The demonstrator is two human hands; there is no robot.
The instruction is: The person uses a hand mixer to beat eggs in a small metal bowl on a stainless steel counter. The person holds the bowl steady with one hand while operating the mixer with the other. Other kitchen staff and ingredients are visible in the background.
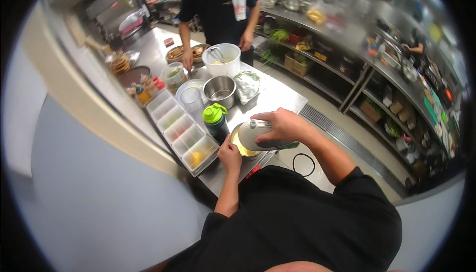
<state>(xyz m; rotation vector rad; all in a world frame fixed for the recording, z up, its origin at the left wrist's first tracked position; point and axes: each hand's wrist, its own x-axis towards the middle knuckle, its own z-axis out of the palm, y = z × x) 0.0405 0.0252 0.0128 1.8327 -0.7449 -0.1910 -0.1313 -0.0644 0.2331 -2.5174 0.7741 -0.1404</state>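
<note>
My right hand (279,127) grips a white electric hand mixer (253,135) from above, over a metal bowl (251,156) of pale yellow mixture (238,143). The mixer's body hides its beaters. At the bowl's left side, my left hand (229,155) holds the rim. A dark bottle with a green lid (215,115) stands just behind the bowl. Farther back are an empty steel pot (219,91), a clear plastic jug (192,99) and a foil-covered item (247,87).
A divided clear container (182,132) of ingredients lines the table's left edge. Across the steel table (284,95), a co-worker (214,15) stands by a white bucket (222,63) holding a whisk. Steel shelving (323,67) runs along the right, beyond a floor drain grate (323,121). A black cable (304,164) loops near the floor.
</note>
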